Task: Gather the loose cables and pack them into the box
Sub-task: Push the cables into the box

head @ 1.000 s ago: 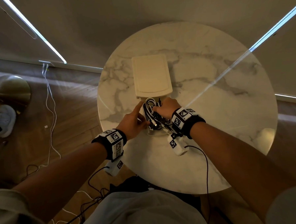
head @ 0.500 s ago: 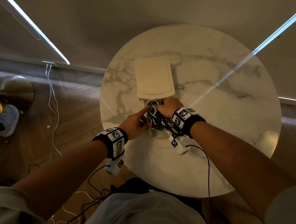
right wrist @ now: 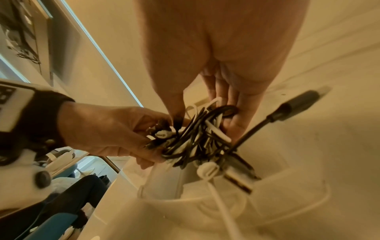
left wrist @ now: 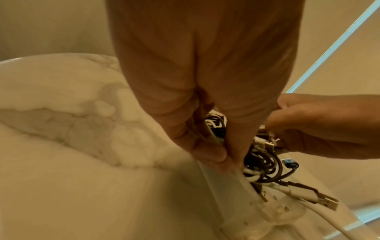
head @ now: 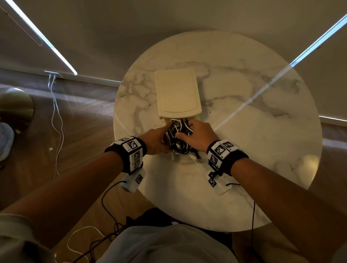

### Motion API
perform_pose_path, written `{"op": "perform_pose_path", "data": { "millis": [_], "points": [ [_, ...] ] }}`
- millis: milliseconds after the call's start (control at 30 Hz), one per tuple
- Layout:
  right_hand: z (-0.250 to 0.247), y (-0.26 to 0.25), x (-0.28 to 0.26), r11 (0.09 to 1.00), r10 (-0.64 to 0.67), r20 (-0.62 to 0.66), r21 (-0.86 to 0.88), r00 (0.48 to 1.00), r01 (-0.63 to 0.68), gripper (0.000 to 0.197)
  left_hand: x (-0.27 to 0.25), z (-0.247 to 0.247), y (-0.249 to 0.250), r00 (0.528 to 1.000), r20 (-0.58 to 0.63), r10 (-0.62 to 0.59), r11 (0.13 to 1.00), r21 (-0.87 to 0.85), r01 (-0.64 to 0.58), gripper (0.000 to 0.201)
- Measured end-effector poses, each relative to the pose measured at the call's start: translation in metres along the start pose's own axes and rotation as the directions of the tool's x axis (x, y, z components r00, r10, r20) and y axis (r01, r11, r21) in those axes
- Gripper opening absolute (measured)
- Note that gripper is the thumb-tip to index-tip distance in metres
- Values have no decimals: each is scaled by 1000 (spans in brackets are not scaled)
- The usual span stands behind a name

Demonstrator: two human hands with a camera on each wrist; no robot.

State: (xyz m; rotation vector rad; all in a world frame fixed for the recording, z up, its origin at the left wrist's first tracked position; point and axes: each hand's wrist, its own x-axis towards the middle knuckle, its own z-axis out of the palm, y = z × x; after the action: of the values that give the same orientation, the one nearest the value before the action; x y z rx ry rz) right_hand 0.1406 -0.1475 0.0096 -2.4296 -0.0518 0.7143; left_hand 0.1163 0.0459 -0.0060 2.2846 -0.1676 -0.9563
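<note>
Head view: tangled black-and-white cables (head: pixel 179 135) in box (head: pixel 175 158).

The room was dim and warm in tone. Bright daylight strips came past the blinds (head: pixel 43 37) and made a reflected streak on the marble table (head: pixel 247 103). Straight lines curved at the edges; both wrist views were soft and blurred.

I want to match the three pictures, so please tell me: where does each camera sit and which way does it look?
Head: looks down on the round table, box and lid; both forearms show.
Left wrist: looks along the left hand, which grips the box wall; the right hand enters from the right.
Right wrist: looks along the right hand, whose fingers press the cables; the left hand enters from the left.
All share the cables and the box.
</note>
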Motion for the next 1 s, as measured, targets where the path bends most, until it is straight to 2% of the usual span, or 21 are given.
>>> {"op": "perform_pose_path", "data": {
  "millis": [100,200,333,467,600,767,900,1000],
  "points": [
    [-2,6,-2,1000,-1,16,-25,1000,2,37,1,-2,5,1000,-12,-5,999,49,6,102],
    [2,6,1,999,26,-11,-38,1000,-27,31,-5,4,4,998,-66,-7,999,-34,5,102],
    [4,3,7,996,71,-22,-54,997,-72,34,-11,9,3,992,-125,31,995,-88,-42,98],
    [2,7,9,998,54,-23,-24,998,-55,30,-12,5,3,985,-144,97,991,-74,-108,101],
    [5,8,7,999,36,9,-3,999,-36,30,-7,3,0,992,-86,90,996,17,-88,102],
    [7,1,11,999,53,21,6,998,-53,38,-2,-6,2,1000,-6,23,994,105,-22,91],
    [11,-7,19,996,82,-7,-42,997,-82,40,-7,-1,4,996,-70,49,999,-8,-50,97],
    [16,-13,24,990,138,1,-11,990,-138,38,-12,6,1,988,-140,69,991,-105,-84,98]
  ]
}}
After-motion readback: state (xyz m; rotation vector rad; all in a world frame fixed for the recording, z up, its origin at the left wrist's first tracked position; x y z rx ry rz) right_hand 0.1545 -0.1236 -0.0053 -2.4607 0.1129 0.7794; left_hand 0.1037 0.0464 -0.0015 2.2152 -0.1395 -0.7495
